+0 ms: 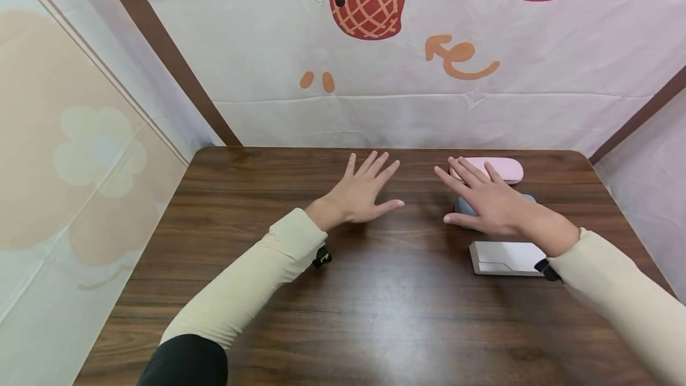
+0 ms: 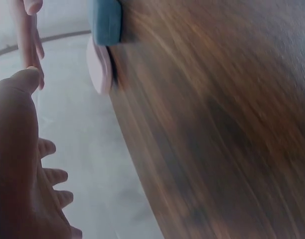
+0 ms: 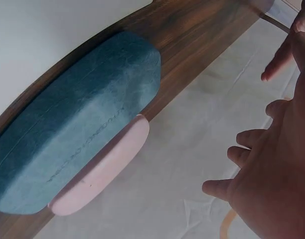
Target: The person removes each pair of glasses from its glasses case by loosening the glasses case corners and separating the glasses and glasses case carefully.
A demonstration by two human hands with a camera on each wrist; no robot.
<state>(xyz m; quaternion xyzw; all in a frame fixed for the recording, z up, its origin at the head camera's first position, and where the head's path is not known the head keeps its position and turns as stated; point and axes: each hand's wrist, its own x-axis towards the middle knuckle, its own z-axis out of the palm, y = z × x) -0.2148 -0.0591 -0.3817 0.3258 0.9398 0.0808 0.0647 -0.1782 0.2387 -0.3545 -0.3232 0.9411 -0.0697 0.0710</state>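
Note:
My left hand (image 1: 356, 195) hovers above the table's middle with fingers spread and nothing in it. On the right, my right hand (image 1: 495, 204) is likewise spread, raised over a blue glasses case (image 3: 87, 114) that it partly covers in the head view. Behind that lies a pink glasses case (image 1: 506, 168), long and rounded, near the table's far edge. Closer to me is a white flat case (image 1: 504, 258) with a flap line on its front, its right end hidden by my right wrist. In the right wrist view the blue case shows embossed lettering.
The dark wooden table (image 1: 375, 314) has rounded far corners. A white printed cloth (image 1: 375, 76) hangs right behind it, with more cloth at both sides. Dark straps sit at both wrists.

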